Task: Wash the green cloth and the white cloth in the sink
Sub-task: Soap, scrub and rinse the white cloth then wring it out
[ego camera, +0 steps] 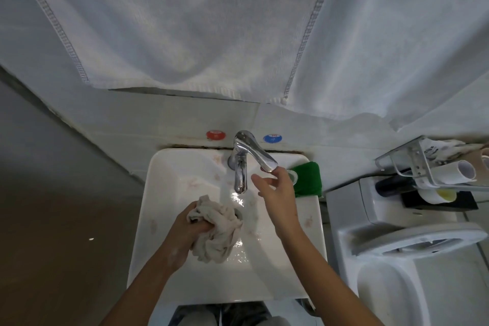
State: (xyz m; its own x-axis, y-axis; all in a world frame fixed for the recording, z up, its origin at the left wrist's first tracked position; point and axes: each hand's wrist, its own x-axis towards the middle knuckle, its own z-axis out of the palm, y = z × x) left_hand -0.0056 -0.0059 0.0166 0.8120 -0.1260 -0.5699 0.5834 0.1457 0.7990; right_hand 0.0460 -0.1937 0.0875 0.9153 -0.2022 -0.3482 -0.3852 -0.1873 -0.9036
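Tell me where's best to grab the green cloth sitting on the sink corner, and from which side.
Take the green cloth by its near edge, which hangs over the sink rim's back right corner. Come from the basin side with the right hand, already beside it at the tap lever. A small round object rests on its left part, so pinch further right.

This is a small home bathroom. A white ceramic sink [164, 193] is fixed to a pale tiled wall [132, 119], with a chrome lever tap [244, 159] running water and red [215, 135] and blue [272, 138] hot-and-cold markers behind it. White towels [185, 21] hang above the sink. Just right of the sink stands a toilet [391, 254] with its cistern, and a metal wall rack [412, 164] holds paper rolls [455, 173].
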